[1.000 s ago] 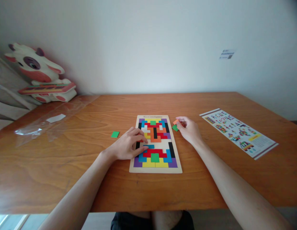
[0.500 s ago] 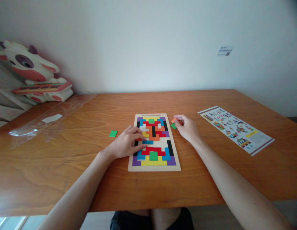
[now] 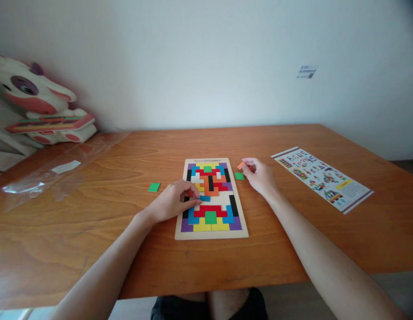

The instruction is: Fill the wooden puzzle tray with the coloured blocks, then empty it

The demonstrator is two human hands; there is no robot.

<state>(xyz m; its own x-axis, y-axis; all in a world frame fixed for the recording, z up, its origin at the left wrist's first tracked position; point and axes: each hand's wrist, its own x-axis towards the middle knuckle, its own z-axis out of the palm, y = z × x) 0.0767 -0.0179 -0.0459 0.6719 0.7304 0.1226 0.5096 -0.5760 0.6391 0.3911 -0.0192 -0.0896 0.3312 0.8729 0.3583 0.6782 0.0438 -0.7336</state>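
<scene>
A wooden puzzle board (image 3: 211, 237) lies in front of me, filled with colourful block pieces around a bare strip at mid-board. My left hand (image 3: 173, 201) reaches over the board's left side, thumb and fingertips closed on a blue puzzle piece (image 3: 205, 198). Just right of the board, my right hand (image 3: 260, 177) pinches an orange puzzle piece (image 3: 240, 166), partly hidden by the fingers. Below that piece a green square piece (image 3: 239, 176) rests on the table by the board's edge. Another green square piece (image 3: 154, 187) lies left of the board.
A printed pattern sheet (image 3: 321, 178) is on the table (image 3: 153, 151) to the right. Clear plastic wrapping (image 3: 36, 184) spreads across the left side. Behind it sits a cow-shaped toy with a keyboard (image 3: 49, 106), against the white wall (image 3: 206, 66).
My left fingers have closed onto the blue piece, which is now slightly tilted. The orange piece in my right hand has lifted off the green square, showing more of it. The view has shifted slightly.
</scene>
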